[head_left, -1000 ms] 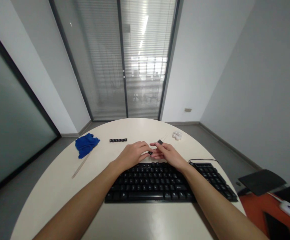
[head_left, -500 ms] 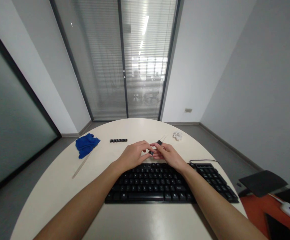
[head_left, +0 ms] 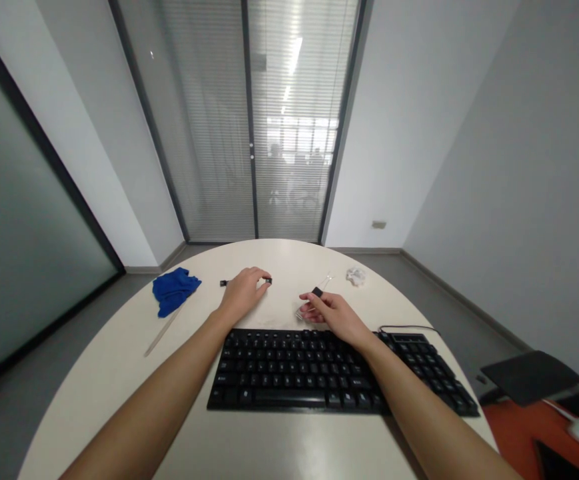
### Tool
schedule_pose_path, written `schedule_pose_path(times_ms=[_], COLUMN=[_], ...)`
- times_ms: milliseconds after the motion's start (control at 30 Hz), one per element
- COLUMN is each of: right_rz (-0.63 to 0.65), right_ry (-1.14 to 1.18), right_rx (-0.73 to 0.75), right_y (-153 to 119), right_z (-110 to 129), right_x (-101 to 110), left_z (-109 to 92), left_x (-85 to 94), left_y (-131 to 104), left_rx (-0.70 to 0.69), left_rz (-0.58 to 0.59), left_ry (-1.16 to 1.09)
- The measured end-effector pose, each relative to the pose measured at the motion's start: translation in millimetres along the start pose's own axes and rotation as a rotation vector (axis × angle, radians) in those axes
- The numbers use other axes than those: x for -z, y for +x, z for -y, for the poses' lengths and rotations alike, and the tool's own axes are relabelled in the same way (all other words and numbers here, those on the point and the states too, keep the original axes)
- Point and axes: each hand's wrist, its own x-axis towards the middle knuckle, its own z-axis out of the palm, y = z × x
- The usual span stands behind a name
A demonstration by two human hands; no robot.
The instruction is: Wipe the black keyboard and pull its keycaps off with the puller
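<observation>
My left hand (head_left: 245, 293) is at the right end of the row of black keycaps (head_left: 224, 283), pinching a small black keycap (head_left: 268, 281) between thumb and fingertips. The hand covers most of the row. My right hand (head_left: 332, 310), over the back edge of the black keyboard (head_left: 289, 370), grips a small tool with a black handle (head_left: 317, 292) and thin wire prongs (head_left: 328, 279) pointing away from me. Something small and pale, too blurred to name, shows below its fingertips.
On the round cream table (head_left: 119, 373), a blue cloth (head_left: 174, 291) and a thin stick (head_left: 162, 333) lie at the left. A crumpled white wad (head_left: 356, 276) lies at the back right. A cable (head_left: 409, 327) runs behind the keyboard. An orange chair (head_left: 512, 433) stands at the right.
My left hand has moved away from my right hand, left and back to the keycap row, with a keycap in its fingers. The right hand has stayed nearly in place with the tool.
</observation>
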Motion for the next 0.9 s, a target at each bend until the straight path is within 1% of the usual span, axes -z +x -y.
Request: schedule_pose_path(times_ms=[167, 267, 500, 767, 900], right_rz=[0.006, 0.01, 0.015, 0.008, 0.009], right_ry=[-0.001, 0.003, -0.02, -0.038, -0.036], right_rx=[-0.001, -0.006, 0.001, -0.013, -0.012], right_y=[-1.0, -1.5, -1.0, -1.9, -2.7], right_z=[1.1, 0.9, -2.2, -1.0, 1.2], right_x=[0.0, -0.3, 0.1, 0.0, 0.2], left_z=[12.8, 20.3, 32.3, 36.2, 37.1], left_x=[-7.7, -14.4, -29.1, -32.0, -33.1], left_y=[9.0, 10.7, 6.3, 4.8, 5.2], left_rx=[-0.042, -0.044, -0.01, -0.037, -0.03], left_rz=[0.05, 0.073, 0.049, 0.051, 0.054], left_ry=[0.118, 0.162, 0.16, 0.108, 0.097])
